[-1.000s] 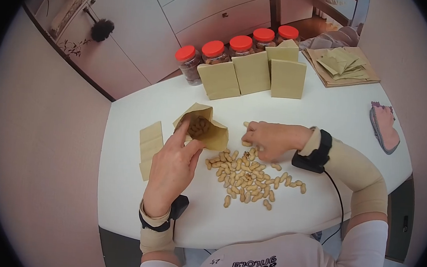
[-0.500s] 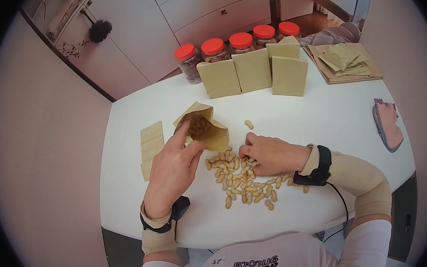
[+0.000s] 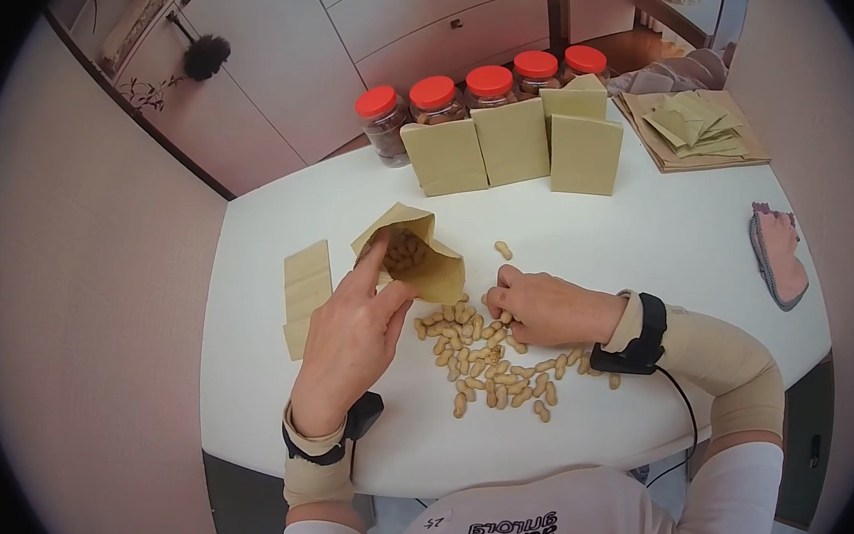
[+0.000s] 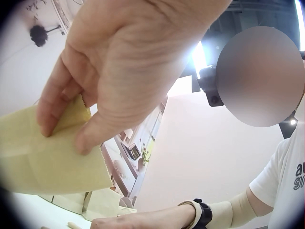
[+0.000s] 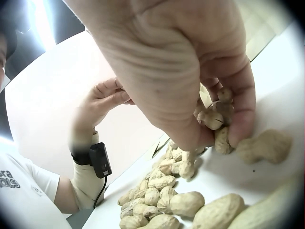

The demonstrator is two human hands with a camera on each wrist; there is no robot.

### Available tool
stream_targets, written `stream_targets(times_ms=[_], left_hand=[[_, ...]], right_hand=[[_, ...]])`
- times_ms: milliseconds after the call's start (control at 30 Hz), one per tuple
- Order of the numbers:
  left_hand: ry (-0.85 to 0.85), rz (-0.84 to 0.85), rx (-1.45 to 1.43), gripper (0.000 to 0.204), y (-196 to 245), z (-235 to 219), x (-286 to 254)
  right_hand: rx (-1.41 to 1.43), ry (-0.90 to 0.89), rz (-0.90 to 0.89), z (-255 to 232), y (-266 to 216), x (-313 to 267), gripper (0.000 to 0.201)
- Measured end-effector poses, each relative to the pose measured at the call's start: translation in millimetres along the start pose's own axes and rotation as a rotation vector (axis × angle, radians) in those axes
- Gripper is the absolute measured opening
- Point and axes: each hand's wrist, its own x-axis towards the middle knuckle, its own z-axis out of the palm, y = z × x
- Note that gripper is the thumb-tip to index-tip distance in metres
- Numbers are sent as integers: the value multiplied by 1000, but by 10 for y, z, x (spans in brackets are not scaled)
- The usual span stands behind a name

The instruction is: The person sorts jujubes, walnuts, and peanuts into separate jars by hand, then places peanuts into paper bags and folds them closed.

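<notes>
My left hand (image 3: 351, 346) pinches the near rim of an olive paper bag (image 3: 441, 274), whose mouth faces me. Peanuts (image 3: 403, 249) lie inside it. In the left wrist view, fingers and thumb lie on either side of the bag's wall (image 4: 52, 162). Right of the bag, my right hand (image 3: 566, 312) is down at the back of a loose peanut pile (image 3: 513, 384). Seen from the right wrist, its curled fingers and thumb hold several peanuts (image 5: 212, 119) close over the table. A single peanut (image 3: 503, 249) lies behind that hand.
Several filled paper bags (image 3: 512, 141) stand upright before red-lidded jars (image 3: 383, 128). A flat folded bag (image 3: 307, 288) lies on the left. Flat bags are stacked on brown paper (image 3: 694, 127) at the back right, and a pink and grey cloth piece (image 3: 777, 254) lies near the right edge.
The right hand has moved slightly toward me into the back of the pile, leaving one peanut behind it. The left hand and its bag have stayed in place.
</notes>
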Motion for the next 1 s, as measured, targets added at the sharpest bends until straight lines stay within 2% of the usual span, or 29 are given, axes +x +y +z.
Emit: stream_targets(times_ms=[200,400,667,900,1000], left_hand=[[-8,-9,4,7,5,-8,-5],[1,-7,-27,7,-6,-5,-14],[-72,-27,-3,8,30,-58,-32],[-20,-20,9,6,21,-30,-23],[22,-20,8,7,6,-22,-9]], right_hand=[[36,-2,12,-19,-3,-3,21],[-17,67,-48,-13,-4,-4,19],[-50,50,-59,17,-5,-18,16],[0,22,-48,-34,-55,-49,22],[18,66,-61,-65,-50,-60,18]])
